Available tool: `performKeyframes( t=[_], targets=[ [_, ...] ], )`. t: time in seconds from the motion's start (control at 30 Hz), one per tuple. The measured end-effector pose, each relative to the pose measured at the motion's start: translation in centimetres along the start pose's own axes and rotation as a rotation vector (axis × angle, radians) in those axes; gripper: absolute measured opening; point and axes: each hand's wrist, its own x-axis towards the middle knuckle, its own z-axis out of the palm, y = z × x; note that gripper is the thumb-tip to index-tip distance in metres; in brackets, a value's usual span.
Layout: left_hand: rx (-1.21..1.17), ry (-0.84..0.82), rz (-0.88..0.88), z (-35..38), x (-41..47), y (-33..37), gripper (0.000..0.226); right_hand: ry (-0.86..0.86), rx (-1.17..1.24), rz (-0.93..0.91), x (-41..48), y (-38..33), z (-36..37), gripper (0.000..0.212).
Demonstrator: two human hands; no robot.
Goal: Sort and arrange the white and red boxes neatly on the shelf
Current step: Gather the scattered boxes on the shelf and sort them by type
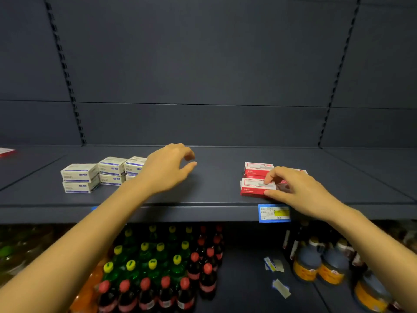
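Note:
Several white boxes (80, 177) stand in two-high stacks at the left of the dark shelf (203, 199). My left hand (167, 170) hovers just right of them, fingers loosely curled and holding nothing; it hides part of the rightmost white stack. At the right lie red boxes in low stacks, one pile at the back (257, 169) and one in front. My right hand (293, 188) pinches the front red box (252, 188) by its right end, thumb at the near edge and fingers on top. The hand hides more red boxes behind it.
A blue and yellow price tag (274, 213) sits on the shelf's front lip. Another red box (6, 152) lies at the far left edge. Below stand bottles with yellow and red caps (158, 267) and dark jugs (316, 265). The shelf's middle is bare.

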Motion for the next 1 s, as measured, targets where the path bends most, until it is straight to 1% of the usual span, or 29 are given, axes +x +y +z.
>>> performKeyframes(
  t=[0.17, 0.27, 0.37, 0.6, 0.77, 1.0],
  targets=[
    [0.052, 0.023, -0.056, -1.1, -1.1, 0.2, 0.026, 0.168, -0.173, -0.122, 0.5, -0.7, 0.5, 0.019],
    [0.096, 0.024, -0.104, -2.3, -2.5, -0.6, 0.026, 0.187, -0.174, -0.241, 1.6, -2.8, 0.6, 0.020],
    [0.152, 0.044, -0.184, -4.0, -4.5, -2.1, 0.027, 0.166, -0.130, -0.373, 3.1, -6.1, 1.2, 0.017],
    [0.283, 0.045, -0.352, -8.9, -11.5, -7.8, 0.030, 0.085, -0.038, -0.620, 6.0, -16.4, 4.4, 0.022],
    [0.338, 0.041, -0.462, -12.5, -16.8, -12.9, 0.033, 0.028, -0.019, -0.708, 7.2, -24.0, 7.5, 0.024],
    [0.410, 0.005, -0.526, -17.7, -22.8, -21.5, 0.035, -0.012, 0.011, -0.752, 9.0, -35.1, 12.5, 0.023]
  ],
)
